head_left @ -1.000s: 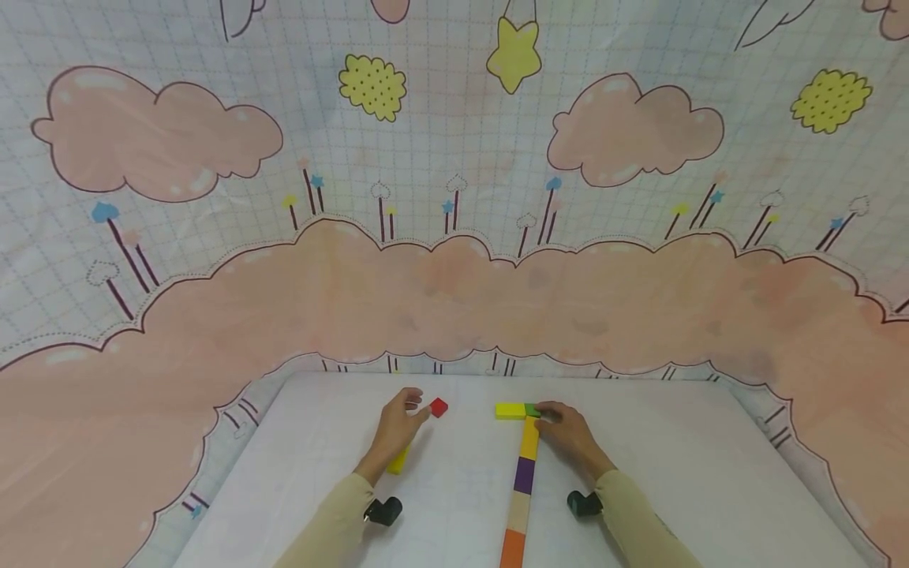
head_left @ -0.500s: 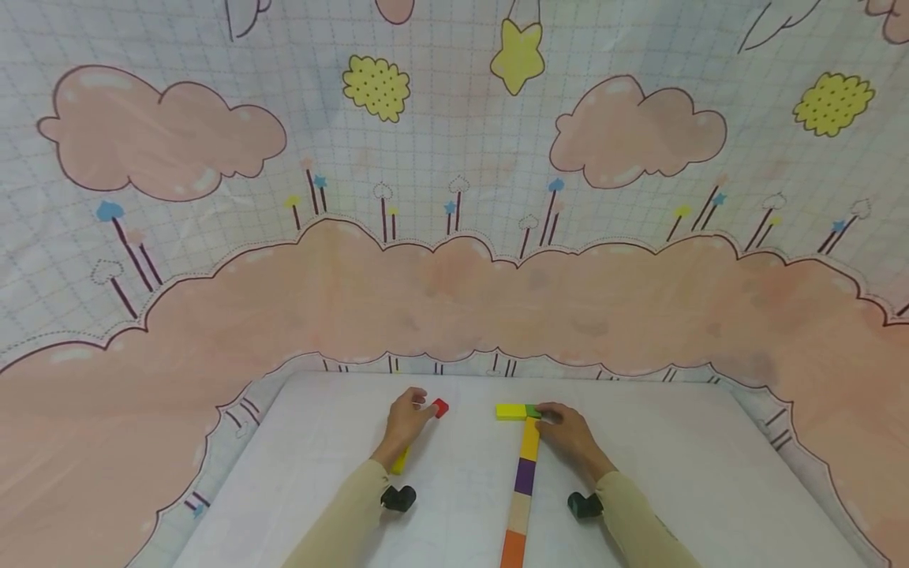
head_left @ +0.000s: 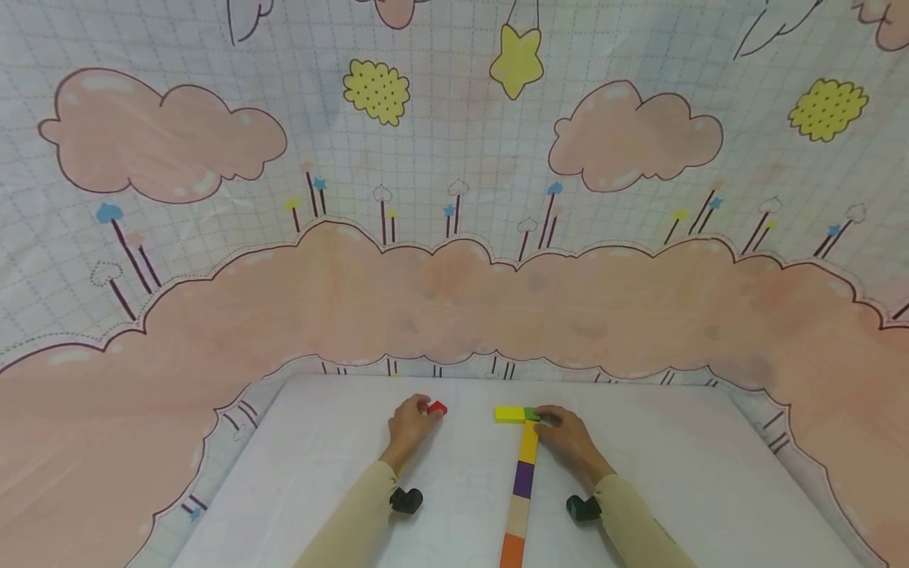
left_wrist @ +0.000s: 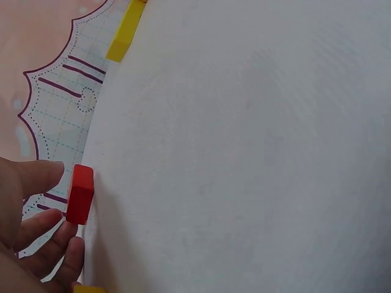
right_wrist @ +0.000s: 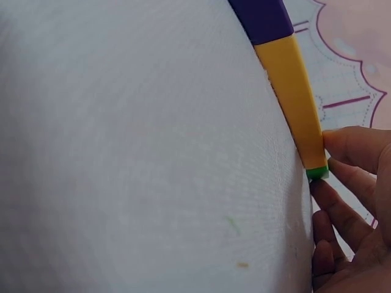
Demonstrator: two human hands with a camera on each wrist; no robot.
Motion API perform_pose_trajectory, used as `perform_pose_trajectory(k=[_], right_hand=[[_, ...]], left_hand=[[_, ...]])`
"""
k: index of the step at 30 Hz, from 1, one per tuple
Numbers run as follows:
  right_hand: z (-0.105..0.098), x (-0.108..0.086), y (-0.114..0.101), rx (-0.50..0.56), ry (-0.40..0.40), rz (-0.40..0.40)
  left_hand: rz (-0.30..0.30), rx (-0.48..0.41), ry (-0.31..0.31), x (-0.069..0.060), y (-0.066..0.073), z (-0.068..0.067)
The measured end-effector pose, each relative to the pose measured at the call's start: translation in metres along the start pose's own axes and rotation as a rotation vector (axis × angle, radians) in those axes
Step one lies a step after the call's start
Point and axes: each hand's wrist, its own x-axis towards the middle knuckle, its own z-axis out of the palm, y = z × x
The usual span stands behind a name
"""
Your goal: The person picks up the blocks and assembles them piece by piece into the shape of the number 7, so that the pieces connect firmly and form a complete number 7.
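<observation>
In the left wrist view a small red block point(left_wrist: 80, 194) stands between the thumb and fingers of my left hand point(head_left: 409, 430). The thumb is apart from it; the fingers lie close below, and contact is hard to tell. My right hand point(head_left: 566, 435) is at the far right corner of a T-shaped row of blocks. Its thumb rests against the side of an orange-yellow block point(right_wrist: 293, 101), and its fingertips touch or lie right beside a small green block point(right_wrist: 317, 173). A bright yellow block point(head_left: 509, 414) extends leftward from the green one.
From the T's top, the column runs toward me through a purple block point(head_left: 523, 479), a beige block point(head_left: 517, 517) and an orange block point(head_left: 512, 551) on the white table point(head_left: 454, 457). Another yellow block point(left_wrist: 90, 289) shows near my left hand. A patterned cloth point(head_left: 454, 308) hangs behind.
My left hand has shifted slightly right and closer around the red block, which stays in place. The left forearm now hides most of the yellow block beneath it. My right hand has hardly moved.
</observation>
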Motion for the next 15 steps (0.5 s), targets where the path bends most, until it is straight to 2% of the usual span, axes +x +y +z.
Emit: perform_pose_trajectory(k=[7, 15], right_hand=[[-0.0010, -0.0016, -0.0016, 0.010, -0.007, -0.004], [-0.0005, -0.0020, -0.0015, 0.007, -0.006, -0.004]], left_hand=[[0.016, 0.003, 0.026, -0.0025, -0.0003, 0.0027], [0.056, 0.080, 0.055, -0.0032, -0.0025, 0.0086]])
